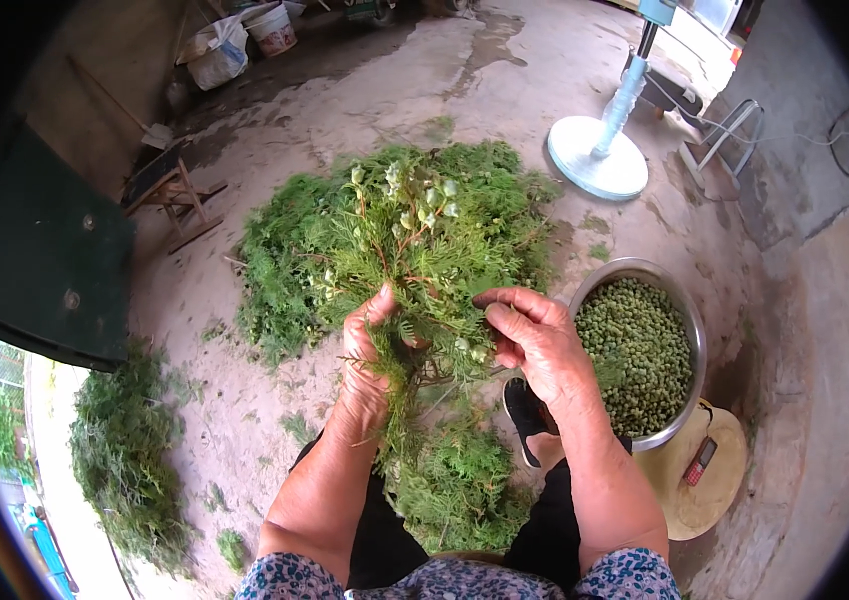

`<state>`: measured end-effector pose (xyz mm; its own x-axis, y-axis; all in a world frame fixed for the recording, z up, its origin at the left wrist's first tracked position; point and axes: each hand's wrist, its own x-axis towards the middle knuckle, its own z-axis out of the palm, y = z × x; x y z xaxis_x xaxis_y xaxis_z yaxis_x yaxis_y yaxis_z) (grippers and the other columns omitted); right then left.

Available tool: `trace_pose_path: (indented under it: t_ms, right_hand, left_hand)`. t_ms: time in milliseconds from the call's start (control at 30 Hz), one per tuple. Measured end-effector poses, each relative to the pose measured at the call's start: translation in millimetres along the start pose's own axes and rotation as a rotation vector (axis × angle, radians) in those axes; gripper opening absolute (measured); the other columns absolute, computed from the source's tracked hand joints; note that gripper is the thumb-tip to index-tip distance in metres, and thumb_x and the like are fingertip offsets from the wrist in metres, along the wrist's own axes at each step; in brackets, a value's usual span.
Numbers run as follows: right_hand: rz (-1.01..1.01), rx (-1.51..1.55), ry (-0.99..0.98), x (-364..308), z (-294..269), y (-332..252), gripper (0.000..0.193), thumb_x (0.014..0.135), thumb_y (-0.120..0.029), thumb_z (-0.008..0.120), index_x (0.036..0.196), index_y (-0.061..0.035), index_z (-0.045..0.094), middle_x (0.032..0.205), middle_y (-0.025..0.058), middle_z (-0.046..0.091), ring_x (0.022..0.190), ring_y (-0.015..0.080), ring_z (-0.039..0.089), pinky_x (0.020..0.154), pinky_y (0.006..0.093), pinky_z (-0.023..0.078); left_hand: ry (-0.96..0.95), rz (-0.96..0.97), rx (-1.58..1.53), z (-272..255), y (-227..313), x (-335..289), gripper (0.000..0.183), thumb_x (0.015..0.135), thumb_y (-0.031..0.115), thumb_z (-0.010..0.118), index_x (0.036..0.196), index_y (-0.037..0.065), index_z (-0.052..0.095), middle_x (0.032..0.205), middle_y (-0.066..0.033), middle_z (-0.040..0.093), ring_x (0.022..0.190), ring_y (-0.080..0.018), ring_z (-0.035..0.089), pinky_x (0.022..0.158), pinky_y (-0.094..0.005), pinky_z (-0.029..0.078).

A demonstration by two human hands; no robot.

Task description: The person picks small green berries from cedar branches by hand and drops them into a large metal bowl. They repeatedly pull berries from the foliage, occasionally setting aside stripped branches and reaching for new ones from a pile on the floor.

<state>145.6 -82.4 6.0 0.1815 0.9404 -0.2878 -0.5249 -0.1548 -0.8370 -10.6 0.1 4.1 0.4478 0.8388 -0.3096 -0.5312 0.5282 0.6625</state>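
My left hand (368,340) is closed around the stems of a leafy evergreen branch (404,250), with flat scaly green sprays. Pale green knobbly cones (429,205) cluster near its top. At the branch's right side is my right hand (539,335), thumb and fingers curled in a pinch; what lies between them, if anything, I cannot make out. Right of that hand, a round metal basin (696,340) holds a heap of small green cones (634,345). Beyond my hands a large pile of cut green branches (294,245) lies on the floor, and more sprigs (464,480) lie between my legs.
Another heap of greenery (129,460) lies at the left near a dark green door panel (54,250). A red phone (700,462) rests on a round pale seat (679,490) by the basin. A round-based stand (594,165) and a wooden stool (179,195) stand farther off.
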Motion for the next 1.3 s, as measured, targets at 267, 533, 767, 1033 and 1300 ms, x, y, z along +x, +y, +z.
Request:
trace_pose_path:
  t_ms: [267,533,767,1033,1300]
  right_hand:
    - [0.001,0.169,0.030,-29.1,-25.5,-3.2,0.024,0.082,-0.002,0.054,0.106,0.0013,0.053,0.081,0.0052,0.056,0.063,0.0123,0.053,0.050,0.0211,0.041]
    - [-0.377,-0.447,0.555,-95.6,-142.6,-41.0,0.043,0.080,-0.008,0.058,0.120,0.0025,0.047,0.108,0.0114,0.056,0.098,0.0199,0.054,0.085,0.0277,0.042]
    - [-0.495,-0.745,0.708,-143.9,-121.2,-52.0,0.026,0.082,-0.005,0.054,0.108,-0.0030,0.058,0.083,0.0051,0.061,0.071,0.0121,0.056,0.066,0.0247,0.046]
    - [-0.846,-0.695,0.182,-202.4,51.6,14.7,0.011,0.080,-0.003,0.059,0.090,-0.0011,0.062,0.080,0.0052,0.061,0.067,0.0105,0.056,0.060,0.0198,0.044]
    - [-0.604,-0.465,0.149,-212.0,73.3,38.1,0.012,0.084,-0.004,0.055,0.094,0.0007,0.061,0.080,0.0023,0.060,0.068,0.0077,0.055,0.062,0.0200,0.045]
  left_hand:
    - [-0.238,0.031,-0.139,-36.3,-6.3,-17.7,0.023,0.082,0.032,0.059,0.089,0.011,0.052,0.071,-0.0017,0.049,0.052,-0.0103,0.043,0.054,-0.0282,0.042]
    - [-0.211,0.067,-0.370,-37.6,-1.3,-66.9,0.024,0.084,0.035,0.055,0.072,0.017,0.047,0.064,0.0030,0.048,0.054,-0.0120,0.041,0.049,-0.0284,0.034]
    - [-0.059,0.129,-0.207,-23.9,4.8,-118.2,0.013,0.084,0.029,0.057,0.086,0.018,0.050,0.077,-0.0009,0.053,0.049,-0.0101,0.044,0.043,-0.0234,0.041]
    - [0.008,0.091,-0.151,-1.6,-4.7,-180.6,0.023,0.083,0.029,0.056,0.095,0.008,0.055,0.083,-0.0068,0.061,0.066,-0.0149,0.053,0.049,-0.0246,0.043]
    - [-0.110,0.026,-0.133,-16.1,-11.2,-217.5,0.024,0.080,0.031,0.060,0.082,0.008,0.056,0.075,-0.0081,0.060,0.061,-0.0186,0.055,0.053,-0.0287,0.044]
